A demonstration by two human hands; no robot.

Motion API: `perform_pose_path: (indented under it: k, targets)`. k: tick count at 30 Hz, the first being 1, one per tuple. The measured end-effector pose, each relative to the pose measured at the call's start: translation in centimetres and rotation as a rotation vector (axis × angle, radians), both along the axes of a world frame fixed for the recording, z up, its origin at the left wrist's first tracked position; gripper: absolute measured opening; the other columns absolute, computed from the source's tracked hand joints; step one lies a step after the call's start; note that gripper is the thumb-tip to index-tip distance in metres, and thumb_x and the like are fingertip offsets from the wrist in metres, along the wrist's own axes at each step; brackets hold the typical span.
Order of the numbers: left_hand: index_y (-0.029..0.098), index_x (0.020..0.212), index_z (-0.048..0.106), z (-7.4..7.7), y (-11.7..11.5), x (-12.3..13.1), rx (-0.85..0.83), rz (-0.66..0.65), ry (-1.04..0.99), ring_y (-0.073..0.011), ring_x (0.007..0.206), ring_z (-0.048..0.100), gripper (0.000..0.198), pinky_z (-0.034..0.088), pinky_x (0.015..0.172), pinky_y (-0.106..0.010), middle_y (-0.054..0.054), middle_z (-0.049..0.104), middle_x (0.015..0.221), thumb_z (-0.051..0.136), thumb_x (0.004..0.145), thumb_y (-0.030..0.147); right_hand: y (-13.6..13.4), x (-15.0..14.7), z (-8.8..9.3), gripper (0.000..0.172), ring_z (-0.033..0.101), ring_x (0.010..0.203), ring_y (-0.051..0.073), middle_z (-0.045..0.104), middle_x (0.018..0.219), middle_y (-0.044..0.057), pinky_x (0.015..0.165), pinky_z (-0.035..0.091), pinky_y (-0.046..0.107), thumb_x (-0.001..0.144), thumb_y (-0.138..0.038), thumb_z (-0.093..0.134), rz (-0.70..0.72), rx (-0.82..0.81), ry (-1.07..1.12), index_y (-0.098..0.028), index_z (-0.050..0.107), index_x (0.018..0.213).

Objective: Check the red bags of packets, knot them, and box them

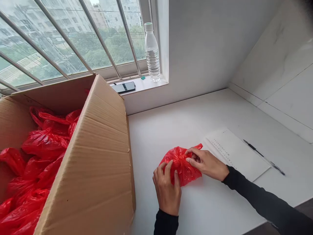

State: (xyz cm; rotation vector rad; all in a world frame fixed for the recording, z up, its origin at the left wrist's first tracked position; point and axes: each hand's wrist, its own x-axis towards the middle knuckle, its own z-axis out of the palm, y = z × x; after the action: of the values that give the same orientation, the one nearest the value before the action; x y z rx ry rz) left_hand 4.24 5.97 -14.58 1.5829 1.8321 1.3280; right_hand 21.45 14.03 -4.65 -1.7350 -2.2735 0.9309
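A red plastic bag, tied or gathered at the top, lies on the white tabletop with its contents hidden. My left hand curls its fingers and thumb around the near left side of the bag, gripping it. At the gathered top, my right hand pinches the plastic between thumb and fingers. One loose end of the bag sticks out just beyond the right hand.
At left stands an open cardboard box holding several red bags. A notebook and a pen lie at right. On the windowsill are a water bottle and a phone.
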Motion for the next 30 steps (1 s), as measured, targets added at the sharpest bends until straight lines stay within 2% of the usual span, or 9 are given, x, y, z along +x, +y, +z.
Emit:
perform_pose_path:
  k: [2, 4, 7, 9, 14, 20, 24, 28, 30]
  targets:
    - [0.02, 0.127, 0.06, 0.0, -0.3, -0.2, -0.003, 0.039, 0.04, -0.0301, 0.112, 0.055, 0.032, 0.048, 0.095, -0.049, -0.013, 0.059, 0.121, 0.055, 0.096, 0.02, -0.3, 0.0, 0.3, 0.023, 0.059, 0.068, 0.018, 0.067, 0.078, 0.0, 0.065, 0.047, 0.034, 0.098, -0.042, 0.05, -0.021, 0.021, 0.011, -0.024, 0.064, 0.104]
    - [0.017, 0.121, 0.059, 0.0, -1.0, -0.3, -0.025, 0.065, 0.078, -0.032, 0.107, 0.056, 0.028, 0.048, 0.089, -0.05, -0.014, 0.06, 0.115, 0.061, 0.094, 0.025, -0.6, 0.1, 0.7, 0.022, 0.063, 0.078, 0.019, 0.07, 0.091, 0.001, 0.071, 0.049, 0.035, 0.1, -0.04, 0.048, -0.046, 0.051, 0.031, -0.024, 0.063, 0.106]
    - [0.021, 0.1, 0.062, -0.3, -2.0, -0.4, -0.065, 0.027, 0.116, -0.0298, 0.089, 0.057, 0.011, 0.045, 0.076, -0.044, -0.008, 0.063, 0.096, 0.065, 0.091, 0.025, -1.0, 0.2, 0.9, 0.024, 0.065, 0.09, 0.018, 0.071, 0.105, 0.003, 0.075, 0.051, 0.034, 0.101, -0.039, 0.046, -0.067, 0.088, 0.056, -0.025, 0.064, 0.11]
    - [0.023, 0.091, 0.061, -0.4, -2.5, -0.5, -0.065, -0.008, 0.121, -0.0268, 0.081, 0.057, 0.003, 0.043, 0.072, -0.04, -0.005, 0.064, 0.088, 0.061, 0.093, 0.021, -1.1, 0.3, 0.9, 0.024, 0.066, 0.092, 0.018, 0.072, 0.108, 0.002, 0.075, 0.051, 0.033, 0.101, -0.039, 0.047, -0.072, 0.103, 0.066, -0.026, 0.065, 0.111]
    - [0.023, 0.092, 0.058, 0.2, -4.2, -1.4, 0.004, 0.004, 0.068, -0.0219, 0.076, 0.056, 0.009, 0.043, 0.072, -0.036, -0.001, 0.064, 0.083, 0.053, 0.099, 0.018, -1.0, 1.1, 1.3, 0.023, 0.066, 0.088, 0.018, 0.074, 0.103, 0.0, 0.074, 0.051, 0.034, 0.1, -0.04, 0.05, -0.109, 0.166, 0.068, -0.028, 0.07, 0.101]
    - [0.025, 0.095, 0.055, 2.4, -6.2, -1.8, 0.041, 0.017, -0.067, -0.0173, 0.072, 0.057, 0.008, 0.047, 0.07, -0.03, 0.001, 0.061, 0.081, 0.054, 0.1, 0.019, -1.5, 1.7, 1.9, 0.025, 0.067, 0.091, 0.019, 0.073, 0.1, -0.001, 0.069, 0.051, 0.033, 0.102, -0.044, 0.048, -0.145, 0.145, 0.053, -0.029, 0.069, 0.102]
    - [0.026, 0.099, 0.056, 4.0, -5.4, -1.6, 0.039, 0.006, -0.139, -0.0176, 0.082, 0.06, 0.009, 0.051, 0.073, -0.029, -0.001, 0.062, 0.089, 0.05, 0.102, 0.02, -3.1, 0.5, 2.2, 0.032, 0.064, 0.08, 0.018, 0.068, 0.088, -0.001, 0.074, 0.055, 0.036, 0.104, -0.046, 0.045, -0.133, 0.193, 0.07, -0.029, 0.059, 0.127]
    - [0.027, 0.124, 0.057, 4.3, -3.2, -1.5, 0.054, -0.004, -0.135, -0.0222, 0.109, 0.058, 0.025, 0.051, 0.091, -0.038, -0.007, 0.063, 0.117, 0.047, 0.102, 0.02, -4.3, -1.1, 1.2, 0.039, 0.061, 0.105, 0.023, 0.067, 0.111, 0.005, 0.093, 0.054, 0.043, 0.1, -0.04, 0.056, 0.078, 0.242, 0.021, -0.027, 0.054, 0.137]
    - [0.03, 0.122, 0.063, 3.9, -2.0, -1.2, 0.042, -0.096, -0.109, -0.0243, 0.111, 0.059, 0.027, 0.05, 0.093, -0.041, -0.005, 0.067, 0.118, 0.057, 0.097, 0.022, -4.3, -1.5, 0.5, 0.035, 0.06, 0.112, 0.025, 0.066, 0.119, 0.007, 0.098, 0.052, 0.045, 0.1, -0.032, 0.055, 0.144, 0.243, -0.002, -0.024, 0.056, 0.134]
